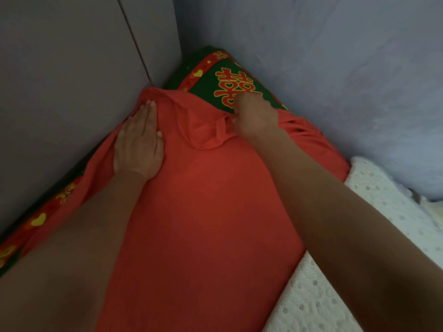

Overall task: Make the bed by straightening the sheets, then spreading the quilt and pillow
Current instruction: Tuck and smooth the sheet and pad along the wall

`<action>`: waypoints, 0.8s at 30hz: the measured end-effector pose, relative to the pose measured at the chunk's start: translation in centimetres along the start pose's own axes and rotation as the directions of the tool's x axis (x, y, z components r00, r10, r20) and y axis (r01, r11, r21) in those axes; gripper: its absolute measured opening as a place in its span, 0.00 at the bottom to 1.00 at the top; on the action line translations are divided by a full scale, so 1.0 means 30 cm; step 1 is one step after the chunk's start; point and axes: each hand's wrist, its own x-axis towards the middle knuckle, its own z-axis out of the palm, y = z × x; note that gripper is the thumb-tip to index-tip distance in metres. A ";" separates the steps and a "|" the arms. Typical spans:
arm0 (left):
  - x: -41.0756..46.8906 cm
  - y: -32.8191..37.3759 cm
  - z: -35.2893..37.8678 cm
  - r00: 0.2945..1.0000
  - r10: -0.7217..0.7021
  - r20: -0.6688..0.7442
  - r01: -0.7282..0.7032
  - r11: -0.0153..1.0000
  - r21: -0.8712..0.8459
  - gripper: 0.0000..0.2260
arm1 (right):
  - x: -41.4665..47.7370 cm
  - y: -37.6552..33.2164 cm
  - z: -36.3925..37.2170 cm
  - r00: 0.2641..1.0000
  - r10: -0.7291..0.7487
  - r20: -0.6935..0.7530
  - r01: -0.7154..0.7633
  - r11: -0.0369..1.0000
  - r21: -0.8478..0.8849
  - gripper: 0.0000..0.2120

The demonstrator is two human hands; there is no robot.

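A plain red cloth [203, 212] lies over a dark green pillow [215, 77] printed with red and yellow characters and a heart border, pushed into the corner of the room. My left hand [139, 144] rests flat on the cloth's left side near the headboard, fingers together and pointing to the corner. My right hand [254, 116] is closed on a bunched fold of the red cloth at its upper edge, where the pillow's green top shows. A white eyelet sheet [374, 195] lies to the right.
A grey padded headboard [72, 80] rises on the left, with a seam running down it. A pale blue wall [335, 68] closes off the right side. The pillow's patterned border [40, 219] runs along the foot of the headboard at lower left.
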 end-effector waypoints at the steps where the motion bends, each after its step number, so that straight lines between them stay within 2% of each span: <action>1: -0.001 -0.002 0.001 1.000 0.004 -0.003 -0.004 1.000 -0.005 0.26 | -0.007 -0.004 0.000 1.000 -0.003 -0.018 0.004 1.000 0.024 0.13; 3: -0.005 0.002 0.000 1.000 0.007 -0.012 -0.007 1.000 -0.014 0.26 | -0.023 0.006 0.005 0.996 -0.008 -0.094 0.023 0.987 0.160 0.10; 6: -0.005 0.006 -0.003 1.000 0.012 -0.019 -0.013 1.000 -0.011 0.26 | -0.032 0.029 0.008 0.982 0.050 -0.181 0.029 0.913 0.407 0.05; 10: -0.006 0.001 -0.002 1.000 0.021 -0.015 -0.021 1.000 0.001 0.26 | 0.014 0.028 -0.052 0.928 0.187 -0.323 0.062 0.776 0.628 0.13; 11: -0.007 -0.002 0.000 1.000 0.020 -0.016 -0.020 1.000 0.004 0.26 | 0.032 0.022 -0.072 0.916 0.184 -0.355 0.099 0.756 0.647 0.13; 12: -0.006 -0.002 0.000 1.000 0.020 -0.022 -0.020 1.000 0.003 0.26 | 0.052 0.017 -0.085 0.927 0.128 -0.353 0.127 0.777 0.616 0.10; 13: -0.004 -0.002 0.001 0.999 0.020 -0.028 -0.019 1.000 0.002 0.26 | 0.069 0.018 -0.089 0.956 0.035 -0.290 0.120 0.859 0.498 0.05; 14: -0.004 0.000 0.000 0.999 0.021 -0.025 -0.021 1.000 -0.002 0.26 | 0.078 0.023 -0.084 0.982 -0.023 -0.186 0.084 0.941 0.326 0.05; 16: -0.004 0.000 -0.002 1.000 0.014 -0.020 -0.015 1.000 -0.009 0.26 | 0.085 0.044 -0.045 0.998 -0.044 0.037 0.042 0.998 0.048 0.14; 17: -0.006 0.002 -0.003 1.000 0.012 -0.016 -0.012 1.000 -0.007 0.26 | 0.078 0.057 -0.030 0.994 -0.041 0.103 0.041 0.999 0.007 0.14; 19: -0.008 0.003 -0.003 1.000 0.003 -0.014 -0.003 1.000 -0.005 0.26 | 0.065 0.068 -0.019 0.995 -0.066 0.078 0.063 0.997 0.049 0.11; 20: -0.007 0.004 -0.002 1.000 0.003 -0.015 -0.003 1.000 -0.008 0.26 | 0.064 0.073 -0.022 0.999 -0.050 0.014 0.048 0.992 0.115 0.10; 23: -0.006 0.004 -0.004 1.000 0.004 -0.012 -0.004 1.000 -0.006 0.26 | 0.066 0.069 -0.052 0.974 0.074 -0.213 0.025 0.903 0.428 0.09; 24: -0.007 0.004 -0.005 1.000 0.002 -0.012 -0.002 1.000 -0.005 0.26 | 0.073 0.067 -0.068 0.958 0.113 -0.262 0.030 0.873 0.486 0.10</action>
